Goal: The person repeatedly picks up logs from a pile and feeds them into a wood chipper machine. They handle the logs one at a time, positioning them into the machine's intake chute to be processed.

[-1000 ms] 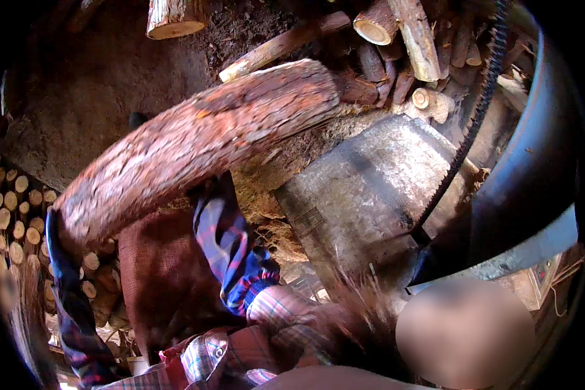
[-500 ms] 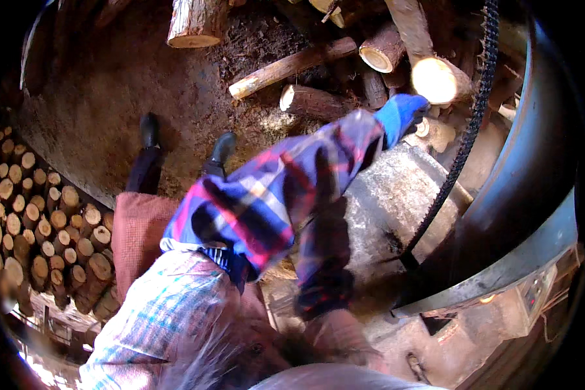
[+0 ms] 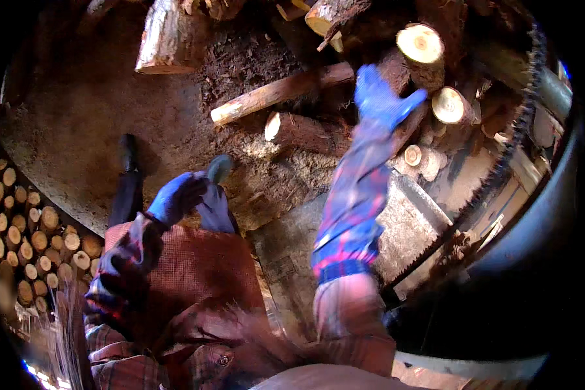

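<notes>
My right hand (image 3: 385, 99), in a blue glove, reaches out ahead over the pile of logs. Its fingers and thumb are spread and it grips nothing; a bark-covered log (image 3: 394, 70) lies right by its fingertips. Whether they touch cannot be made out. An upright log with a pale cut end (image 3: 420, 44) is just beyond. My left hand (image 3: 177, 196), also blue-gloved, hangs above the reddish apron (image 3: 195, 260) on my lap. Its fingers look loosely bent, partly in shadow, with nothing visible in them.
A toothed saw blade (image 3: 484, 195) runs close along the right of my right arm, beside a blue metal housing (image 3: 533, 221). A pale metal table (image 3: 409, 221) lies under that arm. A thin log (image 3: 266, 97) and thick log (image 3: 169, 39) lie ahead; stacked round logs (image 3: 39, 240) at left.
My left arm has drawn back from the right, where it reached across to the logs, to above my lap. My right arm has come forward over the pile. The view has shifted.
</notes>
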Motion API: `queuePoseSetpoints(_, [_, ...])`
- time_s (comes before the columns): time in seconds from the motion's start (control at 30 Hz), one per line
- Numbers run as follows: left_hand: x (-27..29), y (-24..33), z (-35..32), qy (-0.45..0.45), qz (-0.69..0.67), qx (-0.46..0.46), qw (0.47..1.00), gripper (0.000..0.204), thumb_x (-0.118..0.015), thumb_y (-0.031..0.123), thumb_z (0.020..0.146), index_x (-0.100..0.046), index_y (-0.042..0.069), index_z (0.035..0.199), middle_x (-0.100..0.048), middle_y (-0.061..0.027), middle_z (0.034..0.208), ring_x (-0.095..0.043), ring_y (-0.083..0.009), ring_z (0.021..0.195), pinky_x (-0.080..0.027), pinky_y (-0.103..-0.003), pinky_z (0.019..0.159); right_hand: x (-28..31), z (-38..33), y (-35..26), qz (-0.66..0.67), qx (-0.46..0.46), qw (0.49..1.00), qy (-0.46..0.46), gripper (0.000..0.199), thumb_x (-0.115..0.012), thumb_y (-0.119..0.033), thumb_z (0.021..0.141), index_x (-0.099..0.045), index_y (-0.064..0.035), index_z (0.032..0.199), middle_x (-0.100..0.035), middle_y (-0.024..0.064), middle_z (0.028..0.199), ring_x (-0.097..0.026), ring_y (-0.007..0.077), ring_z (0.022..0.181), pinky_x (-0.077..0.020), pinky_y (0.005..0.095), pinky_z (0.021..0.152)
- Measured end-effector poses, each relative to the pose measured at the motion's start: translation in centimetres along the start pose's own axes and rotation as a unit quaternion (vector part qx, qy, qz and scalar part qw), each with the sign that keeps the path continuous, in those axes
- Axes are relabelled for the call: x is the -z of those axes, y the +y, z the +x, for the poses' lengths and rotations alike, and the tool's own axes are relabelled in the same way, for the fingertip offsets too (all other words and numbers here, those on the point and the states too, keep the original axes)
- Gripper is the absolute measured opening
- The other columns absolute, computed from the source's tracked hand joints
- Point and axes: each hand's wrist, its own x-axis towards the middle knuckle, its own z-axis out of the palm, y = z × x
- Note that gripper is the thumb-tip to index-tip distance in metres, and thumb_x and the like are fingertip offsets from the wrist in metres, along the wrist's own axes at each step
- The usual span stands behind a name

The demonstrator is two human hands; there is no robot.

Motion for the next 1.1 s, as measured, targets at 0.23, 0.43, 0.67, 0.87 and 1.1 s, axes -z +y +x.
queuePoseSetpoints(0.23, [2.9,0.3,-1.6,0.114,0.039,-0.015,0.993,0.05,-0.048,0.043,0.092,-0.049,0.014,0.133,-0.055,-0.0059,0.129,-0.049,-0.0213,0.119,-0.034,-0.036,0.101,0.0,12.3,-6.7,0.027,0.01,0.997,0.068,0.099,-0.064,-0.061,0.067,-0.031,0.0026,0.135,-0.031,0.0123,0.141,-0.032,0.0344,0.126,-0.0287,0.0476,0.105])
queuePoseSetpoints(0.43, [3.9,0.8,-3.6,0.194,0.102,-0.02,0.975,0.038,-0.053,0.037,0.091,-0.058,0.015,0.121,-0.062,-0.007,0.116,-0.057,-0.0178,0.098,-0.045,-0.031,0.085,1.1,8.8,-6.3,0.19,-0.002,0.981,0.028,0.075,-0.062,-0.048,0.075,-0.04,0.0,0.129,-0.042,0.0135,0.132,-0.042,0.0333,0.119,-0.0358,0.0469,0.099])
queuePoseSetpoints(0.67, [-2.4,6.3,2.8,0.031,0.119,-0.044,0.991,0.045,-0.045,0.036,0.096,-0.049,0.01,0.132,-0.054,-0.009,0.13,-0.05,-0.0177,0.12,-0.042,-0.033,0.093,3.2,-5.5,0.5,0.744,-0.229,0.611,-0.148,0.049,-0.06,-0.033,0.084,-0.052,-0.003,0.121,-0.055,0.0149,0.121,-0.053,0.032,0.11,-0.0441,0.0462,0.092])
queuePoseSetpoints(0.87, [-18.6,4.2,7.5,-0.074,0.192,0.028,0.978,0.065,-0.043,0.059,0.089,-0.049,0.008,0.129,-0.057,-0.0091,0.125,-0.052,-0.0202,0.114,-0.038,-0.04,0.098,1.4,-31.5,13.4,0.583,-0.166,0.795,-0.028,0.056,-0.061,-0.034,0.084,-0.045,-0.0055,0.13,-0.053,0.0135,0.127,-0.049,0.0291,0.115,-0.0397,0.0458,0.098])
queuePoseSetpoints(1.1, [-7.4,-4.3,-9.3,-0.07,-0.211,0.072,0.972,0.054,-0.059,0.047,0.086,-0.057,0.003,0.118,-0.064,-0.0142,0.108,-0.062,-0.0258,0.094,-0.05,-0.04,0.085,-2.7,-52.3,19.2,-0.19,-0.386,0.9,-0.066,0.075,-0.068,-0.037,0.077,-0.036,-0.0043,0.136,-0.045,0.0115,0.135,-0.043,0.0248,0.123,-0.0323,0.0408,0.103])
